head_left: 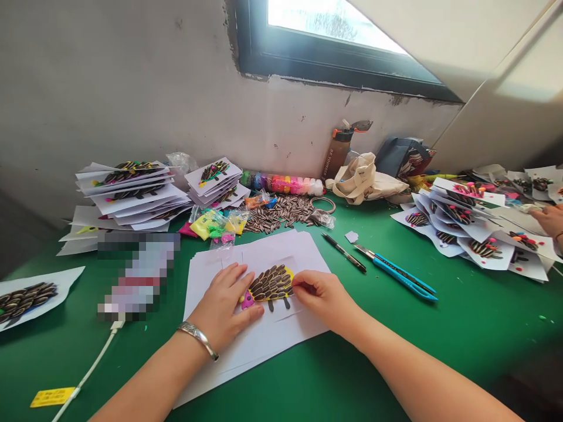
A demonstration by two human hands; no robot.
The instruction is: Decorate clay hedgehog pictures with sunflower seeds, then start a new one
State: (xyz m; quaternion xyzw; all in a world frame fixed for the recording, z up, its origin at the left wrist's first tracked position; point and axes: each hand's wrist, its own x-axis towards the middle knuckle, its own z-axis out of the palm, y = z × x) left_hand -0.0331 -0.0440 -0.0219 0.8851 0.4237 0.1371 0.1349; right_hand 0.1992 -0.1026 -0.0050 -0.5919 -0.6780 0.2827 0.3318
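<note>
A hedgehog figure (pixel 270 283) of yellow and pink clay covered with striped sunflower seeds lies on a white sheet (pixel 281 249) atop a stack of paper. My left hand (pixel 224 305) rests flat on the sheet at the figure's left end, fingers stretched out, a silver bracelet on the wrist. My right hand (pixel 319 293) is at the figure's right end with fingertips pinched together against the seeds; what they hold is too small to make out.
A pile of loose sunflower seeds (pixel 281 212) and bags of coloured clay (pixel 215 225) lie behind the sheet. Stacks of finished cards (pixel 132 190) stand left and right. A pen (pixel 343 252), blue utility knife (pixel 402 275), bottle (pixel 336 153) and cloth bag lie nearby. Another person's hand (pixel 549 220) is at far right.
</note>
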